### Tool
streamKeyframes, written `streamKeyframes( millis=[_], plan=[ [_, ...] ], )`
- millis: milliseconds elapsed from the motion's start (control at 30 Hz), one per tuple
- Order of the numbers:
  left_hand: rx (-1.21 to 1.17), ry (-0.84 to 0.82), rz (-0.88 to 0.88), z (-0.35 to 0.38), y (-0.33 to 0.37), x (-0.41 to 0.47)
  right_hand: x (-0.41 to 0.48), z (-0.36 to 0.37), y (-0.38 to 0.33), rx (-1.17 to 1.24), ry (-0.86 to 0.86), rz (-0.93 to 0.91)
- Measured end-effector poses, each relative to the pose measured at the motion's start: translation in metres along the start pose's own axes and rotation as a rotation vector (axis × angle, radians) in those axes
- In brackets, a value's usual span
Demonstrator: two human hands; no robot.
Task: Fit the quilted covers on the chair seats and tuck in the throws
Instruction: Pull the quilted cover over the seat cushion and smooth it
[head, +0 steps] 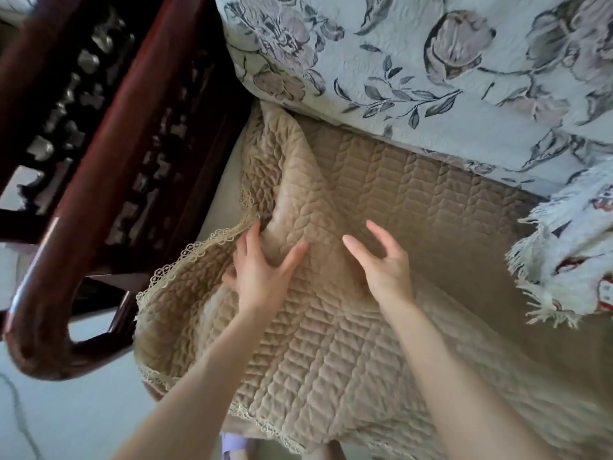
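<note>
A beige quilted cover (381, 200) with a lace edge lies rumpled over the chair seat. A raised fold runs up its left side. My left hand (262, 267) presses spread fingers onto that fold near the lace trim. Just to the right, my right hand (381, 260) hovers with loosely curved fingers and holds nothing. A pale floral throw (431, 68) covers the chair back above the seat. A second fringed throw (570, 247) hangs in at the right.
A dark red carved wooden armrest (86, 180) runs along the left of the seat, curling down at its front end. A strip of pale seat cushion (225, 174) shows between armrest and cover. Light floor (66, 419) lies at the lower left.
</note>
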State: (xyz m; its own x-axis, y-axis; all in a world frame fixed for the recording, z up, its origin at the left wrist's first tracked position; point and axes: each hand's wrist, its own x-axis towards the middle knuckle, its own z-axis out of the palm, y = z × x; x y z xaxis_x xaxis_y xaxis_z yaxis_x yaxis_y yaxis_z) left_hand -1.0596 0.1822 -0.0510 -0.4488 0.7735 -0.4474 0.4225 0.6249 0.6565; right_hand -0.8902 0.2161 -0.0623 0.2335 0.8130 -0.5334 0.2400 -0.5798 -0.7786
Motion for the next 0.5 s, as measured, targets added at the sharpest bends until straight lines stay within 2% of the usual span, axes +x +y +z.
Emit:
streamKeyframes(
  millis=[300,433,500],
  plan=[
    [0.247,0.092,-0.012,0.017,-0.007,0.035,0.042,0.019,0.008,-0.052,-0.169,0.052],
    [0.236,0.09,0.044,0.012,-0.008,0.04,0.046,0.032,0.009,-0.104,-0.088,0.018],
    [0.172,0.062,0.01,0.005,-0.004,0.042,0.048,0.037,0.005,-0.137,-0.045,-0.019]
  ],
)
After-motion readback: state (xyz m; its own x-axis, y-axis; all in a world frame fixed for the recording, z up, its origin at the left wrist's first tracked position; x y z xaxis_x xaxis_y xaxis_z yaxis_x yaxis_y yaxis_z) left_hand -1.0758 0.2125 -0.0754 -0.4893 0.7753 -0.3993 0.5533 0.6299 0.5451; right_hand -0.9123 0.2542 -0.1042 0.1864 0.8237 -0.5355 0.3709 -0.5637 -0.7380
